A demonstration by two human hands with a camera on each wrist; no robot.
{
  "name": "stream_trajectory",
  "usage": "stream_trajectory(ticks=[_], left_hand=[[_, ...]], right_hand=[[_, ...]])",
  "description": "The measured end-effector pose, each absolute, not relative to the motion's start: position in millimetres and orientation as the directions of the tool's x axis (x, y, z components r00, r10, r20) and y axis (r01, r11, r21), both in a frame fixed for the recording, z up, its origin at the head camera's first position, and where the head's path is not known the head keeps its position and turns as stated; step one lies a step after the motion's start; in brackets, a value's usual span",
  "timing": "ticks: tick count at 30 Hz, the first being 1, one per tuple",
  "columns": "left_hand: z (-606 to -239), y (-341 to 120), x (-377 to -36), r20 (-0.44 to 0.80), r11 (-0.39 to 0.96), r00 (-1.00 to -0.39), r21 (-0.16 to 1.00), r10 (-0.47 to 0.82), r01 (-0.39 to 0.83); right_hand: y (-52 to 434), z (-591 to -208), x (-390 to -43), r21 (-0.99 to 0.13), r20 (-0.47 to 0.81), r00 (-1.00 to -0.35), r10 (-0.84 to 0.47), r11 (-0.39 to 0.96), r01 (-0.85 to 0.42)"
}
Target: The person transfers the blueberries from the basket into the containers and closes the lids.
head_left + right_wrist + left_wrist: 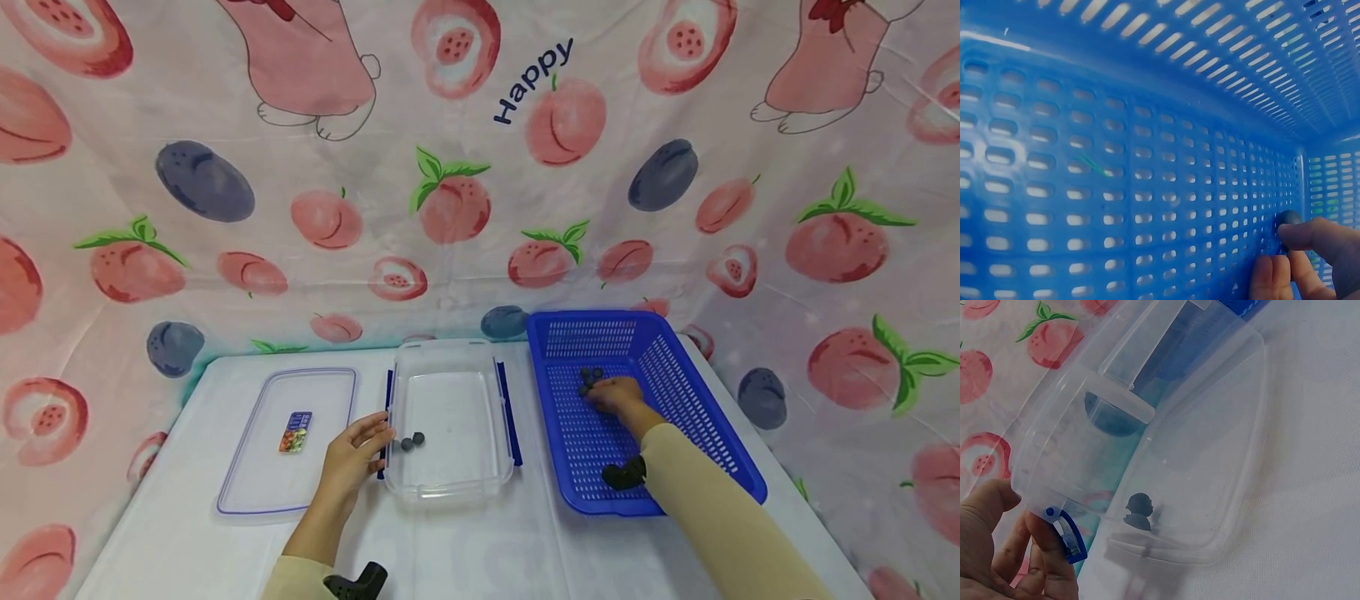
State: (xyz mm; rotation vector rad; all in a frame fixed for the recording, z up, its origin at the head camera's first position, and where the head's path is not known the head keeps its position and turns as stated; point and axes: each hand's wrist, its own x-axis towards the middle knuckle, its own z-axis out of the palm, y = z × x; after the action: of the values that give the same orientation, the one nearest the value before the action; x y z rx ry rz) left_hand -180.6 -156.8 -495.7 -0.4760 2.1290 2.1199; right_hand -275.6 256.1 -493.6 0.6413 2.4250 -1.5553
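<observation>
A clear plastic food box (450, 487) with blue side clips stands uncovered in the middle. Two small dark round berries, like blueberries (418, 437), lie inside by its left wall. My left hand (352, 458) grips the box's left edge, thumb at the rim and fingers under the blue clip (1072, 540). Inside the blue slotted basket (551, 417), my right hand (618, 395) reaches down to the floor. Its thumb and fingers pinch a dark blueberry (1287, 219), partly hidden by the thumb. Several more blueberries (587, 373) lie just beyond the fingertips.
Left of the box lies its clear lid (247, 467) with a blue seal and a colourful label (296, 432). The basket's raised walls surround my right hand. White cloth (465, 550) covers the table, and a fruit-print curtain (450, 325) hangs behind it.
</observation>
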Motion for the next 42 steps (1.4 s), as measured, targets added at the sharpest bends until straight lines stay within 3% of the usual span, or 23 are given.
stream_trajectory(ticks=[10,17,31,42], left_hand=[[-495,-157,-181,-0.286,-0.022,-0.946,0.958,-0.153,-0.286],[-495,-157,-180,-0.282,-0.024,-0.947,0.959,-0.154,-0.281],[-496,-158,-181,-0.289,-0.014,-0.945,0.957,-0.153,-0.290],[-493,-156,-179,-0.290,-0.027,-0.944,0.957,-0.157,-0.289]], right_hand=[[248,-496,-280,-0.796,-0.413,-0.850,0.326,0.325,0.511],[243,-500,-282,-0.756,-0.378,-0.827,0.415,0.377,0.535],[241,-498,-280,-0.764,-0.379,-0.838,0.393,0.378,0.522],[234,-496,-278,-0.707,-0.267,-0.863,0.429,0.521,0.478]])
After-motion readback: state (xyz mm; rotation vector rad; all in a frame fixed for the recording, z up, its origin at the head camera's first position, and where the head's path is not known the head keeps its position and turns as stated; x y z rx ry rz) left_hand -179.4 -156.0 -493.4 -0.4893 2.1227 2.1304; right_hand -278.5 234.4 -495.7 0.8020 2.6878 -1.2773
